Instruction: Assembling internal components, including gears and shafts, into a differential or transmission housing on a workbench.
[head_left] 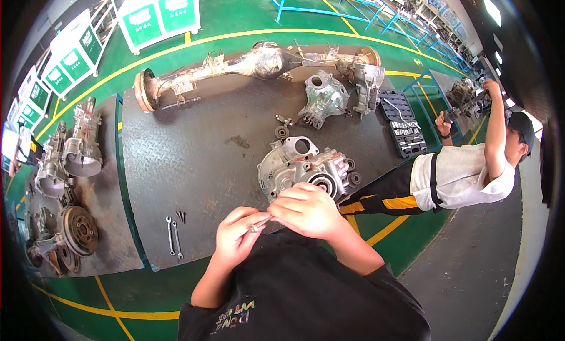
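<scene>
Left hand [236, 235] pinches a small metal part [257, 227] between thumb and fingers; right hand [309, 210] curls in close, fingertips meeting the part's other end, can't tell if it grips too. Part is up in front of the black shirt [318, 294], near the close edge of the metal surface [194, 158].

Just beyond the right hand: gray metal housing [300, 145] with round bores, partly covered by that hand. Small bearing [282, 132] just past it. Further back, a second housing [325, 99] and a bell-shaped casing [368, 88]; long rusty axle [235, 66] across the far edge. Open black tool case [406, 132] at right. Left of the hands: two wrenches [170, 235] side by side, few dark bolts [181, 217] next to them.

Neighboring surface [118, 241] at left carries gearbox casings [83, 143] and a brown drum [80, 230]. Co-worker [465, 176] at right, arm raised, hands at another metal assembly [465, 99]. Green floor [235, 11], yellow lines.
</scene>
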{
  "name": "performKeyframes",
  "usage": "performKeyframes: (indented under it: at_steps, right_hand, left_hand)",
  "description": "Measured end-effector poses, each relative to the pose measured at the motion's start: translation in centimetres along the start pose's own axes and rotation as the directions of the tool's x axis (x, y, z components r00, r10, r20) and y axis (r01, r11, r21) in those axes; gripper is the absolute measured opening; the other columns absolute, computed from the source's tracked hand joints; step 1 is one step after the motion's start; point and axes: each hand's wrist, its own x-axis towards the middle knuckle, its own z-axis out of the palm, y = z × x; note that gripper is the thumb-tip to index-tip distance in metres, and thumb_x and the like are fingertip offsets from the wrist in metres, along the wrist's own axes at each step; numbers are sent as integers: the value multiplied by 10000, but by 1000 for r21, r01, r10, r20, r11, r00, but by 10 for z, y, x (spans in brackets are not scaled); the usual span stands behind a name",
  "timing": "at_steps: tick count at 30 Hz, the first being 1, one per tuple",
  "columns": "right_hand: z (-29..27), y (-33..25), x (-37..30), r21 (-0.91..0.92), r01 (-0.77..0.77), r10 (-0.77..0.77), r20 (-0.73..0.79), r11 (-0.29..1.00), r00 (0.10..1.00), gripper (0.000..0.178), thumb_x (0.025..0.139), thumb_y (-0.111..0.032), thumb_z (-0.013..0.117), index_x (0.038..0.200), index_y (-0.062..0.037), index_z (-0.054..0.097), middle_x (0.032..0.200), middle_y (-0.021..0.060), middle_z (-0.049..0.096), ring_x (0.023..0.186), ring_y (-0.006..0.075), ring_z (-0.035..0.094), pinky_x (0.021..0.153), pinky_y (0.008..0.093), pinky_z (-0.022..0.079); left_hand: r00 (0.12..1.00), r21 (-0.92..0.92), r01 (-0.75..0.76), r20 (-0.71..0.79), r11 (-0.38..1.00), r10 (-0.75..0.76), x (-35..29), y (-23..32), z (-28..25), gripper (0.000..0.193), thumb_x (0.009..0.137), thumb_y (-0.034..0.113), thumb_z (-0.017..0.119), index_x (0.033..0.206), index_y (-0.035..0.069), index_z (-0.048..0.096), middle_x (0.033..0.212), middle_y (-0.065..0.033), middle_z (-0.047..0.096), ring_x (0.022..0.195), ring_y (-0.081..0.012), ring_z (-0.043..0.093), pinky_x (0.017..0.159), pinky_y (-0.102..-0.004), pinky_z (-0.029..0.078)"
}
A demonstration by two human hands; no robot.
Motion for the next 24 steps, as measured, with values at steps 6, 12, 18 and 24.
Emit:
performKeyframes:
  at_steps: [6, 12, 18, 24]
  right_hand:
    - [-24, 8, -9, 214, 15, 41, -253, 977, 967, 354, 742, -257, 813, 1015, -58, 707, 1013, 49, 702, 969, 244, 660, 838, 415, 477]
    - [-55, 26, -56, 165, -216, 270, -493, 962, 827, 247, 747, -105, 711, 966, 1, 672, 916, 125, 705, 860, 312, 673, 830, 424, 488]
    - [-47, 33, -90, 288, -421, 509, -447, 860, 735, 320, 750, -23, 686, 1060, 41, 637, 1030, 178, 678, 981, 345, 643, 910, 439, 500]
    - [-46, 24, -94, 222, -479, 528, -340, 849, 779, 218, 769, 35, 631, 987, 39, 642, 1013, 187, 662, 965, 341, 627, 895, 435, 498]
  left_hand:
    - [882, -350, 136, -384, 927, -274, -40, -33, -18, 124, 978, 44, 515, 932, 6, 623, 1043, -119, 642, 897, -180, 609, 803, -318, 501]
    - [638, 493, 767, -523, 410, -564, -182, -198, -70, 127, 919, 64, 606, 1016, 17, 672, 940, -135, 679, 842, -301, 660, 762, -388, 523]
    - [673, 657, 697, -459, 288, -580, -292, -255, -86, 159, 832, 85, 705, 984, 79, 751, 916, -146, 633, 855, -360, 646, 772, -441, 522]
    - [613, 598, 764, -554, 243, -564, -279, -277, -91, 149, 828, 124, 700, 962, 75, 742, 930, -151, 643, 908, -363, 639, 805, -458, 521]
